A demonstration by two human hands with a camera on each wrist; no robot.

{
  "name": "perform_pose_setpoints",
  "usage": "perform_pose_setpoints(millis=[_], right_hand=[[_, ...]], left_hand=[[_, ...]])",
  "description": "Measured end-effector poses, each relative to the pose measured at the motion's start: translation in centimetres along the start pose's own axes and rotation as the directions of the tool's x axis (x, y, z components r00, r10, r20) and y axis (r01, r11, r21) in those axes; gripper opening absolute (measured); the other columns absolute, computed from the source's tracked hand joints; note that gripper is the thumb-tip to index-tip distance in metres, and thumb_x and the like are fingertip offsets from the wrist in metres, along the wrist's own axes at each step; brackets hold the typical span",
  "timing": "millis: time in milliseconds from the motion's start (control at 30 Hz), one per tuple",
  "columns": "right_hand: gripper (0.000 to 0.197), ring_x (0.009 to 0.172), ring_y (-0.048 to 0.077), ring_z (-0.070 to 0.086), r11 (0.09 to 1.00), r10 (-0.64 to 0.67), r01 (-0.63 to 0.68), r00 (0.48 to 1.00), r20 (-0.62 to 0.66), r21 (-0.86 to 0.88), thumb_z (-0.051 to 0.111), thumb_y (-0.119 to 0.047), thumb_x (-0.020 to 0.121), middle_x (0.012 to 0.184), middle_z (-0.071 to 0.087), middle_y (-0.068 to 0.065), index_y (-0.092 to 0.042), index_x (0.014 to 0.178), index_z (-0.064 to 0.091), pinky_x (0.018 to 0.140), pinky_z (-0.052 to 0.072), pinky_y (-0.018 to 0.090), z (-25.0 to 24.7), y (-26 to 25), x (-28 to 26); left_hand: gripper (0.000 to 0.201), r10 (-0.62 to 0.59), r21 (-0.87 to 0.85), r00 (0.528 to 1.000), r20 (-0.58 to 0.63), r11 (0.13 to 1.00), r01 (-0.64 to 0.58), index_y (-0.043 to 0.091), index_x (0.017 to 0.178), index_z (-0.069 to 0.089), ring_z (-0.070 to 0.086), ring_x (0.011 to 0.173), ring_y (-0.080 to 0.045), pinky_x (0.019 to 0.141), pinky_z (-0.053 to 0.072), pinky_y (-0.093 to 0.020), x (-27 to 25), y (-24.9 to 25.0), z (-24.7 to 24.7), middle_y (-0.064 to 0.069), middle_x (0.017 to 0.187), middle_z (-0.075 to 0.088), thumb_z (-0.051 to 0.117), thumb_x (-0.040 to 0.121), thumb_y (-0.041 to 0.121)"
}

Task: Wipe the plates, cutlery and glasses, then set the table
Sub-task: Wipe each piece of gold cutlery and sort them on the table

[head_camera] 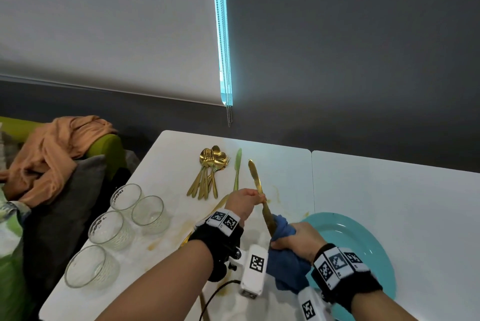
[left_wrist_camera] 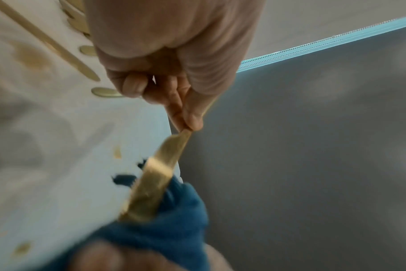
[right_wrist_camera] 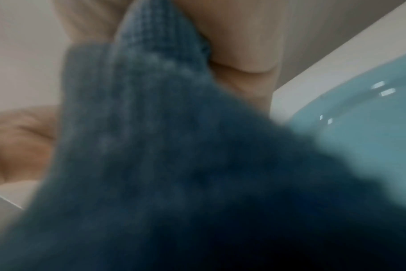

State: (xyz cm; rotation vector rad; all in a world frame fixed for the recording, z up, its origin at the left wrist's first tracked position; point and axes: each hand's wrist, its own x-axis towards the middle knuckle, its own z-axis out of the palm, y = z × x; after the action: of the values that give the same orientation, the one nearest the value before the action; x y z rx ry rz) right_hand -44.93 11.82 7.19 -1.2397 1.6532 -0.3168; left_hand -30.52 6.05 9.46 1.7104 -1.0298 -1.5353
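Left edge of table: four glasses clustered close, narrow gaps between them. Far middle: a bundle of gold cutlery, a green knife just beside it, a slim lane between. Centre blocked by both hands working a gold knife above the surface. Near right: teal plate fills the corner. Right tabletop beyond the plate lies bare, wide passage there. Cable trails across the near edge.

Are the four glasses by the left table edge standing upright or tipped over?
Upright. In the head view all four glasses show open rims facing up, bases on the white table; they look empty.
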Motion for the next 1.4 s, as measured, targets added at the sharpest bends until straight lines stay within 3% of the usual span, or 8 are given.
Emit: perform_pose_setpoints(millis=[100,167,233,333,500,800,1200,1400], right_hand=[[0.022,0.074,0.016,0.058,0.977,-0.003,0.012,0.999,0.043,-0.211,0.078,-0.023,0.067,0.068,0.061,-0.004,-0.023,0.059,0.058,0.062,0.043,0.019,-1.9,-0.4,0.6],[0.024,0.076,0.016,0.057,0.946,-0.004,0.027,0.997,0.072,-0.322,0.078,-0.024,0.067,0.068,0.058,-0.006,-0.025,0.059,0.056,0.059,0.041,0.017,-3.1,-0.7,0.8],[0.026,0.073,0.014,0.055,0.921,-0.006,0.043,0.995,0.097,-0.388,0.078,-0.022,0.068,0.065,0.055,-0.008,-0.027,0.057,0.054,0.055,0.039,0.015,-4.2,-1.2,1.0],[0.026,0.072,0.013,0.056,0.916,-0.024,0.052,0.997,0.075,-0.398,0.078,-0.020,0.067,0.068,0.058,-0.005,-0.028,0.057,0.056,0.057,0.042,0.017,-6.0,-2.4,1.5],[0.012,0.082,0.024,0.065,0.968,-0.060,0.028,0.991,-0.121,-0.251,0.081,-0.012,0.062,0.082,0.071,0.011,-0.014,0.067,0.070,0.071,0.052,0.030,-8.2,-3.2,2.8],[0.016,0.078,0.026,0.059,0.753,0.262,0.094,0.864,-0.429,0.651,0.077,-0.010,0.072,0.079,0.064,0.011,-0.013,0.069,0.062,0.082,0.048,0.038,-5.1,-3.2,5.5],[0.013,0.083,0.030,0.063,0.756,0.304,-0.053,0.912,-0.277,0.653,0.078,-0.009,0.070,0.083,0.068,0.017,-0.010,0.070,0.065,0.088,0.052,0.042,2.2,-4.9,7.4],[0.030,0.087,0.029,0.059,0.696,0.467,-0.064,0.798,-0.382,0.716,0.076,-0.020,0.074,0.093,0.061,0.015,-0.001,0.093,0.063,0.088,0.048,0.037,-0.7,-5.2,9.2]], left_hand=[[0.068,0.140,0.376,0.989,0.045,0.915,-0.146,0.011,0.138,0.038,0.049,0.119,-0.025,0.095,0.042,-0.030,1.6,0.0,-2.3,-0.007,0.128,0.053,0.072,0.081,0.027],[0.087,0.292,0.775,0.940,0.178,0.547,-0.317,0.020,0.150,0.014,0.032,0.136,-0.027,0.111,0.030,-0.039,2.7,0.3,-4.1,-0.002,0.152,0.029,0.067,0.083,0.036],[0.072,0.348,0.903,0.865,0.362,0.098,-0.417,0.034,0.149,0.014,0.018,0.141,-0.027,0.114,0.020,-0.043,3.6,0.3,-5.5,0.007,0.158,0.013,0.055,0.090,0.040],[0.039,0.357,0.861,0.789,0.500,-0.110,-0.496,0.037,0.135,0.043,0.032,0.131,-0.023,0.108,0.024,-0.039,5.2,0.5,-7.0,0.010,0.144,0.043,0.043,0.096,0.037],[0.025,0.245,0.892,0.871,0.427,0.043,-0.449,0.041,0.110,0.063,0.043,0.111,-0.023,0.102,0.027,-0.037,6.2,0.5,-8.2,0.004,0.091,0.052,0.049,0.091,0.046],[0.015,0.064,0.504,0.950,0.305,0.836,-0.218,0.019,0.099,0.071,0.063,0.085,-0.008,0.080,0.046,-0.021,4.7,-1.3,-7.3,0.009,0.073,0.068,0.066,0.085,0.020],[0.015,0.072,0.432,0.937,0.341,0.874,-0.225,0.003,0.098,0.069,0.058,0.050,0.007,0.064,0.050,-0.009,4.4,-3.6,-5.4,0.015,0.050,0.059,0.060,0.088,0.007],[0.008,-0.022,0.490,0.944,0.328,0.859,-0.150,0.027,0.078,0.065,0.064,0.075,-0.006,0.096,0.048,-0.031,5.3,-5.1,-6.3,0.014,0.056,0.063,0.063,0.086,0.025]])
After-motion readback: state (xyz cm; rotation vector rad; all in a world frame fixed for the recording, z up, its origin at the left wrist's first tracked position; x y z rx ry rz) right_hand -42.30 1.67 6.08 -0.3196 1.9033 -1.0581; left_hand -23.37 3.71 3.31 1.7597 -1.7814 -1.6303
